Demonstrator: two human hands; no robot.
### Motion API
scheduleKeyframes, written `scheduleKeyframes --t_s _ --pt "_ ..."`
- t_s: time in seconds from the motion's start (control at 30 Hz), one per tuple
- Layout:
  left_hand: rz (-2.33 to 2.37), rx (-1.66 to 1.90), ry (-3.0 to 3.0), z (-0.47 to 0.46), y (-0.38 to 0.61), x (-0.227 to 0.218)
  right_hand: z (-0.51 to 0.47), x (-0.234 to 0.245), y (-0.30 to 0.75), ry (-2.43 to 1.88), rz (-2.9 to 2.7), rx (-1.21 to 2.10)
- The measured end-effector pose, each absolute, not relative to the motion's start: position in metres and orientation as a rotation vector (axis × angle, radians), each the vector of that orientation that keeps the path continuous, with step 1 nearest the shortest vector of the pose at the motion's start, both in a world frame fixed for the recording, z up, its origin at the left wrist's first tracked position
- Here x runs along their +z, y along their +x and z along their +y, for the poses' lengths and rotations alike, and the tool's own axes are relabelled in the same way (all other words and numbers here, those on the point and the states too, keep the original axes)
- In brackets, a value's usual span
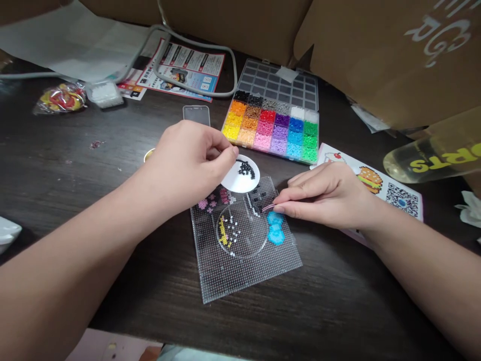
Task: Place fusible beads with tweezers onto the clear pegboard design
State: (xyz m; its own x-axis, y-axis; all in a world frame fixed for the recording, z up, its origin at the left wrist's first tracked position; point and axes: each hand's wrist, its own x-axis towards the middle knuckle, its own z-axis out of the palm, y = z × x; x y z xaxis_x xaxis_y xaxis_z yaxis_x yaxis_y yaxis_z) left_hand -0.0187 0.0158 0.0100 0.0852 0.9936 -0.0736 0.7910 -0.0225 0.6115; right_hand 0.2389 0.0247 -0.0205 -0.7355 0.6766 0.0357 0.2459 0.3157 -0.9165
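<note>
My left hand [195,160] is closed, thumb and forefinger pinched at the upper rim of a small white dish [229,179] with black beads [246,169] in it. The dish overlaps the back edge of a clear pegboard [248,273]. In my right hand [325,195], thumb and fingers pinch thin pinkish tweezers [268,206], their tips over the board's right side. Beside them sits a blue bead shape [276,228]. Pink bead shapes [207,203] lie near the back left. A round clear dish [250,253] on the board holds loose yellow and white beads [227,233].
Behind the board stands an open sorting box [270,125] of coloured beads. A printed pattern card [404,193] lies under my right wrist. Further back are a grey cable [233,60], leaflets [188,67] and small bags [62,99]. A bottle [432,150] is at right.
</note>
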Motion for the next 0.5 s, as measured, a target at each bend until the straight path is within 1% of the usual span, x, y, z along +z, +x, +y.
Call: scheduleKeyframes --t_s 0.2,0.5 --pt "1.635 0.49 1.912 0.0125 -0.0154 0.0089 0.0165 -0.0197 0.2321 -1.054 -1.885 1.323" --pt "1.596 0.516 1.896 0.0136 -0.0171 0.006 0.0163 -0.0265 0.2328 -1.097 -1.819 1.253"
